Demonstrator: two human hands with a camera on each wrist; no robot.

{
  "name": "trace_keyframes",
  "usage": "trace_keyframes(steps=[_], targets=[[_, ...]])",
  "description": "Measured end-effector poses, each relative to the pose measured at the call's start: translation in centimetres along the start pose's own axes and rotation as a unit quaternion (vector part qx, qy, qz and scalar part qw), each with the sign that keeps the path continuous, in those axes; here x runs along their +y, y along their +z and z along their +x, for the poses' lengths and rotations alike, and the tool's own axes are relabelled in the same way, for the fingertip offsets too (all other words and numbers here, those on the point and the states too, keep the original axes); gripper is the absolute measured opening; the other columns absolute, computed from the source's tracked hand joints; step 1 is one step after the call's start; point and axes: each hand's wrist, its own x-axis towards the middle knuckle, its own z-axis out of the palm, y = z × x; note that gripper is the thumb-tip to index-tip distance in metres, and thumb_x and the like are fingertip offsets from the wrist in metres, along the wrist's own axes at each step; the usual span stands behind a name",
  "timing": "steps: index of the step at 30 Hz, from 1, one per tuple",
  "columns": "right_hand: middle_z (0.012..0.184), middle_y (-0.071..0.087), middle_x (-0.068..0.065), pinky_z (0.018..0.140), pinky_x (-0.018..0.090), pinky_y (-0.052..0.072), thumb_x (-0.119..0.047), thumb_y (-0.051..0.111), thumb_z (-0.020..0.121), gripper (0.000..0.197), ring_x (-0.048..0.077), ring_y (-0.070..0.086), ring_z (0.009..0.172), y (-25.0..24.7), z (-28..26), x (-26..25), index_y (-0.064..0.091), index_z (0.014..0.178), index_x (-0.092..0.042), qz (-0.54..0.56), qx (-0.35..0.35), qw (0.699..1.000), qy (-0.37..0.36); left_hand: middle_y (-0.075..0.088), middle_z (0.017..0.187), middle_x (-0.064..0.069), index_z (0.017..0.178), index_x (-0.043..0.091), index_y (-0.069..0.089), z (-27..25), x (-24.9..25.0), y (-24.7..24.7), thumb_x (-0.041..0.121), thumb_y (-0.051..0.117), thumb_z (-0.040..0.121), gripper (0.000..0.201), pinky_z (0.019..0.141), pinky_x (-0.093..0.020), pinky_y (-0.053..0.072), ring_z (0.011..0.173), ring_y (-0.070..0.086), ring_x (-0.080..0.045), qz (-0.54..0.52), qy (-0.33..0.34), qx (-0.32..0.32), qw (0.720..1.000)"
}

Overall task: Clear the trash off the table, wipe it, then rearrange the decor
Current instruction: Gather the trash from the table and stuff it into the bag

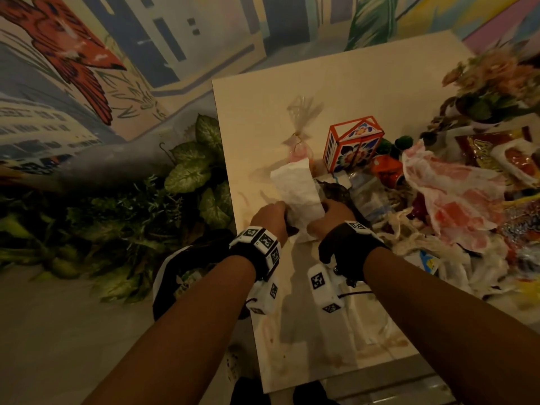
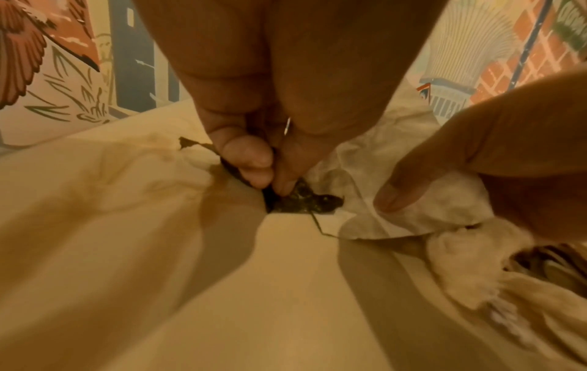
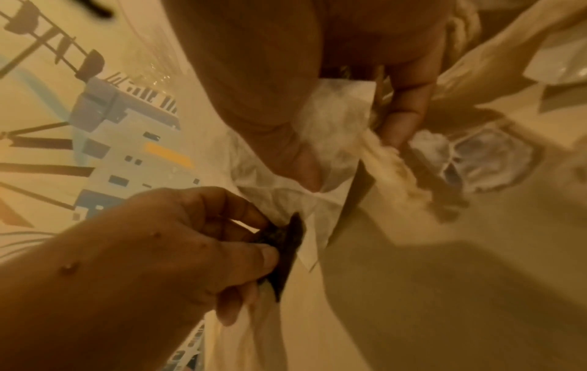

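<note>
On the pale wooden table [image 1: 336, 83] lies a crumpled white tissue [image 1: 295, 188] near the left edge. My left hand [image 1: 280, 213] pinches a dark dried leaf [image 2: 298, 200] between thumb and fingertips, down on the tabletop at the tissue's near corner. The right wrist view shows that left hand [image 3: 263, 241] and leaf [image 3: 286, 251] at lower left. My right hand [image 1: 327, 210] grips the tissue's right side, with thumb and a finger pinching the tissue [image 3: 333, 120]. Its thumb [image 2: 397, 198] presses the tissue [image 2: 381, 163].
Stained tissues and wrappers [image 1: 455, 200] are heaped on the right half of the table. A red-and-blue patterned box [image 1: 353, 144] and a tied cellophane bag [image 1: 298, 133] stand behind the tissue. Pink flowers [image 1: 491, 89] sit far right. A black bag [image 1: 187, 276] and leafy plants [image 1: 187, 176] lie left of the table.
</note>
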Motion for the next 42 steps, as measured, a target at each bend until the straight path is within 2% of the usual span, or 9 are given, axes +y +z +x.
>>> trace_keyframes(steps=[10, 17, 20, 22, 26, 30, 33, 35, 42], targets=[[0.096, 0.062, 0.005, 0.073, 0.031, 0.043, -0.001, 0.07, 0.064, 0.049, 0.024, 0.055, 0.085, -3.3, -2.3, -0.1, 0.064, 0.111, -0.014, 0.207, 0.066, 0.976, -0.018, 0.068, 0.097, -0.01, 0.091, 0.012, 0.066, -1.2, -0.8, -2.5, 0.006, 0.066, 0.079, 0.013, 0.074, -0.026, 0.048, 0.09, 0.063, -0.026, -0.103, -0.002, 0.082, 0.991], [0.084, 0.067, 0.009, 0.073, 0.04, 0.053, 0.005, 0.067, 0.05, 0.031, 0.032, 0.061, 0.08, -6.5, -4.7, -2.3, 0.065, 0.07, -0.018, 0.276, 0.144, 0.948, -0.062, 0.064, 0.066, -0.001, 0.076, 0.025, 0.062, -4.5, -7.9, -8.8, 0.0, 0.07, 0.075, 0.026, 0.051, -0.026, 0.046, 0.051, 0.056, -0.011, -0.293, -0.014, 0.207, 0.933], [0.077, 0.068, 0.008, 0.061, 0.039, 0.054, 0.002, 0.067, 0.045, 0.03, 0.033, 0.063, 0.072, -5.3, -6.0, -5.4, 0.068, 0.07, -0.015, 0.263, 0.124, 0.951, -0.105, 0.063, 0.063, -0.005, 0.071, 0.026, 0.061, -5.1, -13.2, -9.9, 0.0, 0.069, 0.075, 0.027, 0.048, -0.024, 0.046, 0.042, 0.053, -0.009, -0.303, -0.075, 0.251, 0.916], [0.071, 0.065, 0.005, 0.051, 0.028, 0.047, 0.003, 0.068, 0.048, 0.032, 0.023, 0.059, 0.062, -3.0, -6.7, -8.0, 0.068, 0.075, -0.013, 0.251, 0.099, 0.953, -0.136, 0.064, 0.065, -0.008, 0.071, 0.025, 0.062, -5.2, -17.2, -9.9, 0.003, 0.069, 0.074, 0.023, 0.058, -0.031, 0.051, 0.05, 0.057, -0.017, -0.284, -0.12, 0.262, 0.915], [0.064, 0.063, 0.003, 0.049, 0.033, 0.047, -0.005, 0.065, 0.035, 0.025, 0.022, 0.057, 0.059, 4.7, -7.8, -13.3, 0.066, 0.058, -0.016, 0.252, 0.023, 0.953, -0.168, 0.066, 0.085, -0.006, 0.087, 0.016, 0.066, -5.6, -24.7, -8.0, 0.008, 0.068, 0.078, 0.013, 0.071, -0.033, 0.052, 0.078, 0.062, -0.025, -0.211, -0.203, 0.225, 0.929], [0.07, 0.065, 0.015, 0.048, 0.035, 0.044, 0.004, 0.067, 0.047, 0.023, 0.023, 0.056, 0.063, 13.4, -8.1, -17.8, 0.067, 0.07, 0.001, 0.258, -0.076, 0.951, -0.153, 0.068, 0.098, -0.012, 0.092, 0.011, 0.067, -6.5, -31.3, -4.9, 0.008, 0.066, 0.08, 0.012, 0.079, -0.034, 0.052, 0.088, 0.062, -0.03, -0.174, -0.272, 0.158, 0.933], [0.047, 0.056, -0.001, 0.04, 0.019, 0.037, 0.011, 0.066, 0.055, 0.018, 0.009, 0.049, 0.042, 18.6, -7.4, -19.8, 0.06, 0.053, -0.006, 0.252, -0.108, 0.952, -0.137, 0.062, 0.109, -0.004, 0.098, 0.007, 0.066, -7.2, -35.5, -2.5, 0.008, 0.065, 0.083, 0.015, 0.088, -0.032, 0.047, 0.097, 0.056, -0.024, -0.15, -0.3, 0.104, 0.936], [0.04, 0.052, -0.01, 0.04, 0.019, 0.038, 0.011, 0.066, 0.056, 0.026, 0.005, 0.047, 0.038, 21.6, -6.5, -20.0, 0.056, 0.048, -0.012, 0.237, -0.108, 0.957, -0.125, 0.063, 0.111, -0.013, 0.101, 0.006, 0.066, -7.9, -38.1, -0.9, 0.008, 0.065, 0.082, 0.019, 0.084, -0.03, 0.047, 0.099, 0.058, -0.03, -0.167, -0.32, 0.088, 0.929], [0.085, 0.06, 0.011, 0.07, 0.036, 0.051, 0.003, 0.069, 0.061, 0.024, 0.032, 0.059, 0.085, 30.7, -1.4, -15.3, 0.06, 0.077, -0.011, 0.108, -0.127, 0.986, -0.03, 0.065, 0.111, -0.015, 0.104, 0.007, 0.068, -7.6, -44.1, 3.1, 0.005, 0.061, 0.081, 0.025, 0.083, -0.027, 0.046, 0.102, 0.059, -0.032, -0.182, -0.324, 0.032, 0.928]])
